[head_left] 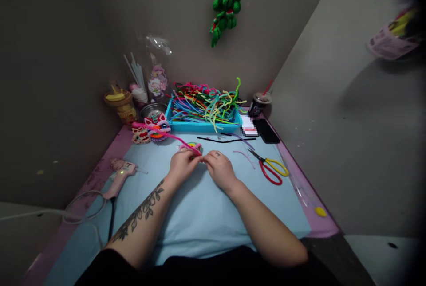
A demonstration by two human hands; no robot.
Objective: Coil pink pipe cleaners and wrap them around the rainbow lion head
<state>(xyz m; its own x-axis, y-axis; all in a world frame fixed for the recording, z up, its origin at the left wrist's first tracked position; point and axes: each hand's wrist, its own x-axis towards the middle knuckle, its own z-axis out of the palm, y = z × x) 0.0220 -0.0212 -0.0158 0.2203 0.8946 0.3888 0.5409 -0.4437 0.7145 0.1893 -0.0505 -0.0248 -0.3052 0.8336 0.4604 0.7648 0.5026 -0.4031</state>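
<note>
A light blue cover [203,215] spreads over the table, with a bright blue tray [199,127] heaped with chenille stems [199,106] at its far side. In the middle, the left hand [182,165] and right hand [219,170] meet, thumbs and fingers closed in a pinch on a pink chenille stem; the exact grip is hidden. The glue gun [120,178], its light lit, lies to the left, and the open scissors [271,168] to the right, both untouched. A lion-head ornament [159,128] looks finished. The pink chenille stem [182,141] runs from the hands toward that ornament, most of its length seemingly unworked. Just beyond the fingertips, a small multicoloured piece [199,146] is partly covered; how complete it is cannot be told.
</note>
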